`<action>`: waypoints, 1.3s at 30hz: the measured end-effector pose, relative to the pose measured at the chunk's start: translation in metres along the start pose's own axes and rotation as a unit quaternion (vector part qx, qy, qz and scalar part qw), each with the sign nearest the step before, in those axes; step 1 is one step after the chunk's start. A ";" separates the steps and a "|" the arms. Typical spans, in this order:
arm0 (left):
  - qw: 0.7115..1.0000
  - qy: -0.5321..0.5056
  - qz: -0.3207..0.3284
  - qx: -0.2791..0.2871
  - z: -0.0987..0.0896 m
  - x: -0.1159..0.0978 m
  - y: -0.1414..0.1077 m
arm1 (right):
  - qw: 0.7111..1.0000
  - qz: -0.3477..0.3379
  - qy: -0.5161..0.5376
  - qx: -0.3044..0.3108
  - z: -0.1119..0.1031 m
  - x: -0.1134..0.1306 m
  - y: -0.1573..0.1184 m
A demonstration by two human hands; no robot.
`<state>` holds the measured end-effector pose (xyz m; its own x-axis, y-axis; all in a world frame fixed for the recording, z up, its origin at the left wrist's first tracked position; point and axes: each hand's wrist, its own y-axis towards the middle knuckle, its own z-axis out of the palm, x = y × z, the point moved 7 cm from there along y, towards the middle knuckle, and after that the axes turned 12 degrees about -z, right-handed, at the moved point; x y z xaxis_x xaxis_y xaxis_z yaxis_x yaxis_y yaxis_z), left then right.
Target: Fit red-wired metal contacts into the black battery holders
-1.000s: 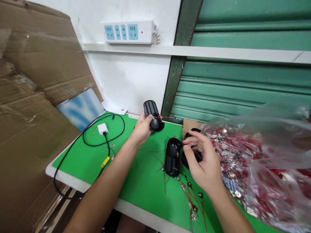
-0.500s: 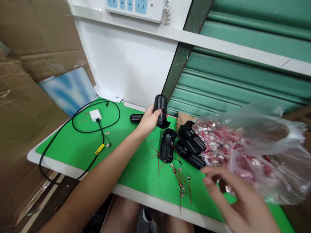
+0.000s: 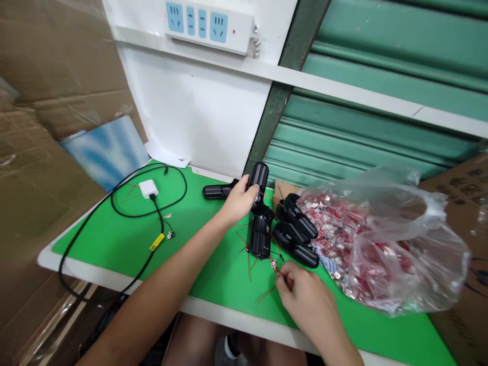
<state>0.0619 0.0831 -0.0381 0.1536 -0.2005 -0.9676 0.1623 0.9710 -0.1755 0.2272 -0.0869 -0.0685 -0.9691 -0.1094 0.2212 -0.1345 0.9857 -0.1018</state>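
My left hand point(image 3: 241, 201) is closed around a black plastic housing point(image 3: 259, 175) with a rounded, ribbed barrel, held up near the back of the table. A thin red wire runs from it to the right. My right hand point(image 3: 310, 297) pinches a small metal contact with a red wire point(image 3: 273, 263) over the table. Just in front of the held housing lies a second black housing point(image 3: 261, 241) with a red wire. More black housings point(image 3: 295, 246) lie to its right, and one point(image 3: 216, 191) is partly behind my left hand. My right hand hides loose wired contacts beneath it.
At right, a clear plastic bag point(image 3: 412, 254) spills many red-wired metal contacts point(image 3: 335, 218). A black cable point(image 3: 114, 203) with a white adapter point(image 3: 148, 188) loops across the green tabletop point(image 3: 213, 274) at left. Cardboard point(image 3: 46, 152) flanks the left; a power strip point(image 3: 209, 28) hangs on the wall.
My right hand has moved left and inward from the bag's side, and its fingers have closed on a wired contact. My left hand, holding the housing, sits slightly lower and further right.
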 end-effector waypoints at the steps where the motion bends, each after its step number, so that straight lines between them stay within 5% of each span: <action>1: 1.000 0.006 0.000 0.001 0.000 0.000 0.000 | 1.000 -0.001 0.010 -0.003 -0.001 0.000 0.004; 7: 1.000 0.014 0.008 0.007 0.000 0.004 0.004 | 0.976 -0.029 0.211 -0.049 -0.021 -0.014 0.015; 13: 0.999 0.026 0.008 0.027 0.006 0.004 0.001 | 0.896 -0.098 0.389 -0.192 -0.091 -0.025 0.046; 18: 0.999 0.036 -0.022 0.017 0.009 0.006 0.000 | 0.728 -0.092 0.561 -0.383 -0.110 -0.033 0.107; 21: 0.998 0.023 -0.045 0.041 0.014 0.009 -0.001 | 0.674 -0.078 0.608 -0.412 -0.091 -0.033 0.124; 25: 0.995 -0.002 -0.071 0.066 0.018 0.013 -0.003 | 0.677 -0.082 0.606 -0.409 -0.072 -0.031 0.115; 29: 0.994 0.006 -0.067 0.086 0.021 0.015 -0.005 | 0.694 -0.124 0.552 -0.446 -0.082 -0.031 0.094; 39: 0.982 0.101 -0.057 0.146 0.033 0.016 -0.016 | 0.778 -0.180 0.340 -0.497 -0.087 -0.017 0.072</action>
<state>0.0941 0.0605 -0.0446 -0.0737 -0.2462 -0.9664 0.4451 0.8590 -0.2528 0.2524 -0.0028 0.0045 -0.5267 -0.6410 0.5583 0.1817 0.5567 0.8106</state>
